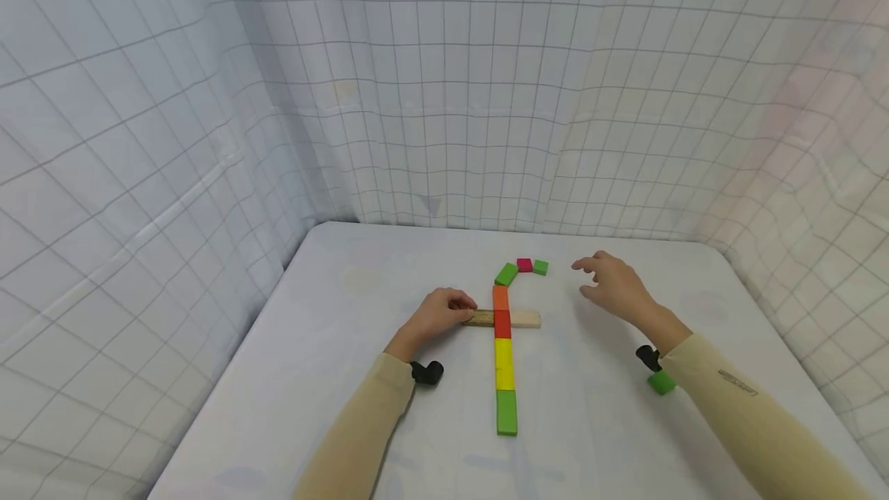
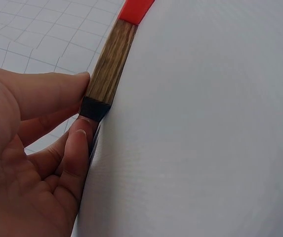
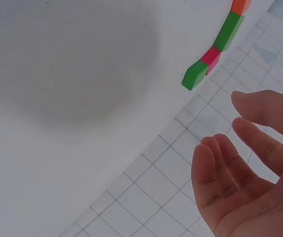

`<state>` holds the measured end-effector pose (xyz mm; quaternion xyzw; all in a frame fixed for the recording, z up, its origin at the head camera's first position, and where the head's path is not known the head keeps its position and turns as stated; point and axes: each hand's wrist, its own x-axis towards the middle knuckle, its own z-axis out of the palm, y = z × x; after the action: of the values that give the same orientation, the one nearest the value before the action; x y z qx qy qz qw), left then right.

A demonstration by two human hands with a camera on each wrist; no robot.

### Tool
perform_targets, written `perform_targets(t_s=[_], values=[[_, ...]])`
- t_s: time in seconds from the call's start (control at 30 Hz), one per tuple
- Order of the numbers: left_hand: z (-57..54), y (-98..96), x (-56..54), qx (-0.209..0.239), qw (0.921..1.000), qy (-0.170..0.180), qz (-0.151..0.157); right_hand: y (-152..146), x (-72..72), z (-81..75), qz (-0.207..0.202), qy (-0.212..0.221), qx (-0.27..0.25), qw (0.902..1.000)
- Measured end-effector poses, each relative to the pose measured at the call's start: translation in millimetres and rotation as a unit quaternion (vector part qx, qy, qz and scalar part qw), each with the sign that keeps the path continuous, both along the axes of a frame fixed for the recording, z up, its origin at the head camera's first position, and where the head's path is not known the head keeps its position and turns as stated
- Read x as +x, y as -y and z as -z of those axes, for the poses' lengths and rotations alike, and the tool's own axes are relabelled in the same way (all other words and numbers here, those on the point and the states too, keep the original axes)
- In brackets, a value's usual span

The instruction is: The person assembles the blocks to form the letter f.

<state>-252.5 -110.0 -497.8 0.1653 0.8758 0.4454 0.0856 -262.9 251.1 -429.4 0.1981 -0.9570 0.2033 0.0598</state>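
Note:
My left hand pinches the outer end of a brown wooden block, its thumb along one long side and fingertips at the dark end face. The block's other end meets a red block, and opposite lies a cream wooden block, forming a crossbar. Above the red block comes an orange block, then a slanted green block, a crimson block and a small green block, curving right. My right hand hovers right of that curve, fingers loosely bent, holding nothing.
Below the red block, a yellow section and a green block continue the line towards me. Another green block lies partly under my right forearm. White grid-patterned curtains hang behind and beside the white table.

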Motion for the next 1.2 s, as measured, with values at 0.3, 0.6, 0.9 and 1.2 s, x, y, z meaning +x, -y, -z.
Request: perform_targets(t_s=[0.3,0.6,0.9,1.2], values=[[-0.6,0.6,0.7,-0.003,1.0000,-0.007,-0.001,-21,21.1,-0.8,-0.014,0.003,0.006,0.9999],[-2.6,1.2,2.7,-0.007,0.9999,-0.008,-0.006,-47,44.5,8.0,-0.028,-0.004,-0.007,0.9996],[-1.4,-1.2,5.0,-0.015,0.9999,-0.002,-0.001,-74,75.3,17.8,-0.030,0.014,-0.034,0.9989],[-3.3,-0.8,5.3,-0.021,0.9997,-0.008,-0.005,-92,92.1,27.7,-0.039,0.033,-0.070,0.9963]])
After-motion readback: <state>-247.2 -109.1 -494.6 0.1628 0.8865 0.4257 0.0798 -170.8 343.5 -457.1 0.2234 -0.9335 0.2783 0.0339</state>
